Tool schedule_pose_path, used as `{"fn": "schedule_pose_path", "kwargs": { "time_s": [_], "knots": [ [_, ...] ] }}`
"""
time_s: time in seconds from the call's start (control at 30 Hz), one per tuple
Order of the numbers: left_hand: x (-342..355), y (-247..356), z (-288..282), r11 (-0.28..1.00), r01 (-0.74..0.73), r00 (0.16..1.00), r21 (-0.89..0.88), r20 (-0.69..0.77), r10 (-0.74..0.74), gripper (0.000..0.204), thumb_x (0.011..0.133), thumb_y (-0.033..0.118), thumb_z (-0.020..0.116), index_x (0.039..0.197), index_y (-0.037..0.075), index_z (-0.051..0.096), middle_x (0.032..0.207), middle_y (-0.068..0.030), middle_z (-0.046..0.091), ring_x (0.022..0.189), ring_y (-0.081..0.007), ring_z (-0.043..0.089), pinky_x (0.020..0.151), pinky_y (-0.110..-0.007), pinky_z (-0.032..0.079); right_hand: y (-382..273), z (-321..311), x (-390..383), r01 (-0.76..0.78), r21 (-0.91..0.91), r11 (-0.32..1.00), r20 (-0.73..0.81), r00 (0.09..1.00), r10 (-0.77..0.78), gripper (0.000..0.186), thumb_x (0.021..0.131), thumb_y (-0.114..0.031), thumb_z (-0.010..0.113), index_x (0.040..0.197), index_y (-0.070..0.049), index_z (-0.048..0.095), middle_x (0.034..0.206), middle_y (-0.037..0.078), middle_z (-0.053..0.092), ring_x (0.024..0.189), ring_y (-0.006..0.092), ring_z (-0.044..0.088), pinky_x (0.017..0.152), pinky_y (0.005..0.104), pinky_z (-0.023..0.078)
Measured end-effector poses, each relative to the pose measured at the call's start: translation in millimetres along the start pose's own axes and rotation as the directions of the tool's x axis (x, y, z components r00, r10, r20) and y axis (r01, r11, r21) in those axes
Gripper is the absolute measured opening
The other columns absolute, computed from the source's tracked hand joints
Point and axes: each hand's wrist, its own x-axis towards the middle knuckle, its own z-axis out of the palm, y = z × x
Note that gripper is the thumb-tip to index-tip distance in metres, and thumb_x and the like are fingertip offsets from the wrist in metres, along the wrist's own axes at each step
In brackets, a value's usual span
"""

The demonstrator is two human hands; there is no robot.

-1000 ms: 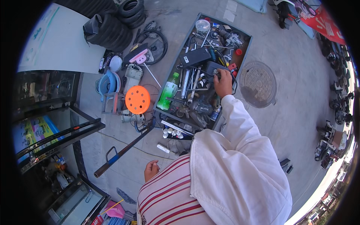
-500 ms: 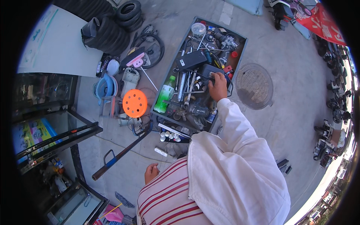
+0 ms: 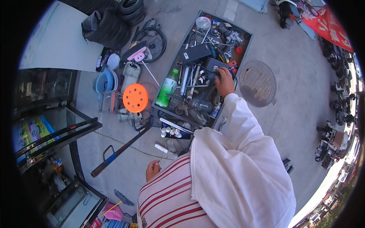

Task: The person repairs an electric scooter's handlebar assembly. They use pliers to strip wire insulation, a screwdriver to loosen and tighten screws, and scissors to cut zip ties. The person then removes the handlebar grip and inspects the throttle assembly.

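My right hand [image 3: 224, 82] reaches into a long grey tool tray [image 3: 243, 49] on the ground and rests on a dark boxy tool [image 3: 213, 65] among wrenches, cables and a power drill [image 3: 199, 105]; whether its fingers grip anything is hidden. A green bottle [image 3: 166, 89] lies at the tray's left side. My left hand [image 3: 153, 169] hangs by my waist with fingers curled and nothing seen in it. A white cloth covers my right arm and shoulder over a red-striped shirt.
An orange round stool [image 3: 135, 97] and a blue container [image 3: 105, 81] stand left of the tray. A round manhole cover [image 3: 259, 83] lies to its right. Stacked tyres [image 3: 114, 19] sit at the back, a long metal bar [image 3: 121, 150] lies on the concrete, parked scooters at right.
My right hand has slid a little farther up the tray onto the dark tool. The view has shifted slightly. My left hand stays by my waist.
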Motion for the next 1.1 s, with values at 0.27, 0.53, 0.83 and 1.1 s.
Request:
{"fn": "schedule_pose_path", "kwargs": {
  "time_s": [0.27, 0.53, 0.83, 1.1],
  "knots": [
    [-0.1, -13.6, -6.5, 1.0, -0.011, 1.0, -0.022, 0.009, 0.011, 0.025, 0.1, 0.021, 0.053, 0.115, 0.003, 0.061, 0.077, 0.0001, 0.055, 0.061, -0.005, 0.045, 0.057, -0.022, 0.039, 19.9, -0.6, -25.9, -0.141, 0.125, 0.982, -0.159, 0.974, 0.16, 0.025, 0.087, -0.007, 0.059, 0.111, -0.003, 0.062, 0.112, 0.017, 0.062, 0.104, 0.0354, 0.06, 0.092, 0.0393, 0.047],
    [0.9, -18.2, -11.8, 1.0, -0.01, 1.0, 0.0, 0.001, 0.01, 0.025, 0.1, 0.022, 0.052, 0.114, 0.003, 0.061, 0.072, 0.0011, 0.053, 0.063, -0.0063, 0.047, 0.058, -0.023, 0.04, 77.4, -1.0, -71.8, -0.412, 0.068, 0.908, -0.41, 0.818, 0.402, 0.021, 0.087, -0.007, 0.056, 0.107, -0.001, 0.061, 0.103, 0.018, 0.06, 0.093, 0.0315, 0.06, 0.084, 0.0394, 0.048],
    [-0.8, -25.0, -10.5, 1.0, 0.0, 1.0, 0.024, -0.002, 0.001, 0.026, 0.1, 0.024, 0.054, 0.114, 0.003, 0.061, 0.073, 0.0024, 0.053, 0.062, -0.0044, 0.044, 0.057, -0.023, 0.039, -33.4, 13.9, 71.8, 0.206, -0.178, 0.962, -0.096, 0.97, -0.225, 0.041, 0.083, -0.006, 0.062, 0.124, -0.007, 0.056, 0.122, 0.015, 0.057, 0.113, 0.0339, 0.053, 0.097, 0.0406, 0.042],
    [1.3, -72.5, -23.8, 0.993, 0.034, 0.999, 0.109, -0.039, -0.03, 0.029, 0.1, 0.027, 0.054, 0.113, 0.002, 0.062, 0.079, -0.0012, 0.059, 0.07, -0.0073, 0.051, 0.066, -0.025, 0.045, -32.2, 104.9, 147.7, 0.444, -0.643, 0.624, 0.381, 0.892, -0.242, 0.051, 0.087, -0.016, 0.058, 0.138, -0.015, 0.048, 0.133, 0.005, 0.052, 0.123, 0.0271, 0.05, 0.095, 0.0459, 0.039]
  ]
}}
